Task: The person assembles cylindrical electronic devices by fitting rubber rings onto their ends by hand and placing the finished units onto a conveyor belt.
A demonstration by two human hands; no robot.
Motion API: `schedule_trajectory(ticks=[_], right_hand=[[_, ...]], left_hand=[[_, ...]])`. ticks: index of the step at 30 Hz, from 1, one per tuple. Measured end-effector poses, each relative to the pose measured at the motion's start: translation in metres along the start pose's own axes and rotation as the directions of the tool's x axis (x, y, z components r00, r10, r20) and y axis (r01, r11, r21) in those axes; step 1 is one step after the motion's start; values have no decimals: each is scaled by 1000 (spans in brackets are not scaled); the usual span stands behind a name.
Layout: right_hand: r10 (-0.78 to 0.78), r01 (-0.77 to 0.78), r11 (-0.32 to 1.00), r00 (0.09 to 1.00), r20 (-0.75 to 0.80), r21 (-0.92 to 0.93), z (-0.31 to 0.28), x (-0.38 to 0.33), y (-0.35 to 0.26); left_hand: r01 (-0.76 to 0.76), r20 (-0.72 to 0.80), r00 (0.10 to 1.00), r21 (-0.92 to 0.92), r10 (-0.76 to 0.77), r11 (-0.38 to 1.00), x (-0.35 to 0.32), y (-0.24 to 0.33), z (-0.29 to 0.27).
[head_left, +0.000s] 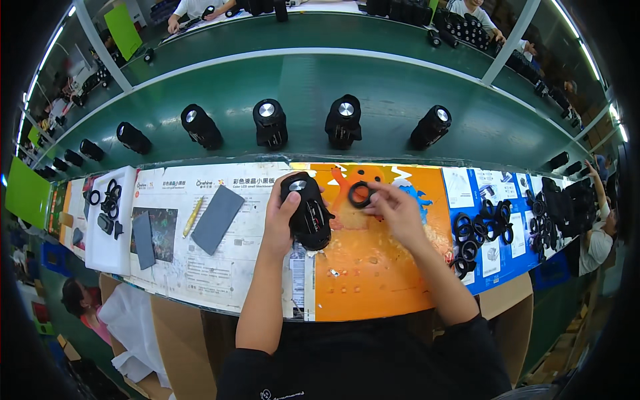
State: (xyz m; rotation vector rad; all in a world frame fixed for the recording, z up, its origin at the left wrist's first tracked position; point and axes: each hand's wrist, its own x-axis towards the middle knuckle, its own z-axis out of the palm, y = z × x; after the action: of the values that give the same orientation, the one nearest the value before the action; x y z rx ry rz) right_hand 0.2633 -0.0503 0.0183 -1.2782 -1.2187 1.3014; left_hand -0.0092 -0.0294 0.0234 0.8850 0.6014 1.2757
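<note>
Gripping a black cylindrical device with a shiny silver round end (311, 217), the left hand (282, 212) in the head view wraps the device's left side, with the thumb pressed near the silver end and the other fingers largely hidden behind. The device is in front of the person, around the seam of a white printed sheet (180, 287) and an orange printed sheet (380, 287); whether its lower end touches the bench cannot be told. The right hand (399, 212) pinches a thin black ring (361, 195) by its right edge between thumb and fingertips, over the orange sheet, to the right of the device and apart from it.

Further right, a loose cluster of black rings (469, 251) lies on a blue printed sheet (490, 277). On the white sheet lie two flat dark-grey rectangular slabs (219, 220) and, between them, a slim yellow pen (193, 218). At the left, a white foam tray (109, 257) bears more rings and small black parts. Beyond the bench, similar black cylinders (270, 127) stand spaced in a row along a green conveyor belt (227, 83), and co-workers are at the far side.
</note>
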Motion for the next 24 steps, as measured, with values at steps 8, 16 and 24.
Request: schedule_trajectory(ticks=[8, 16, 24], right_hand=[[-300, 445, 686, 894, 333, -576, 31, -31, -36], [-121, 517, 558, 824, 553, -649, 8, 12, -27], [-159, 195, 977, 933, 323, -83, -9, 36, -58]], left_hand=[[9, -111, 994, 30, -6, 999, 1, 1, -2], [30, -63, 998, 44, -27, 999, 0, -7, -7], [-18, 101, 995, 176, 0, 984, 0, -17, -3]])
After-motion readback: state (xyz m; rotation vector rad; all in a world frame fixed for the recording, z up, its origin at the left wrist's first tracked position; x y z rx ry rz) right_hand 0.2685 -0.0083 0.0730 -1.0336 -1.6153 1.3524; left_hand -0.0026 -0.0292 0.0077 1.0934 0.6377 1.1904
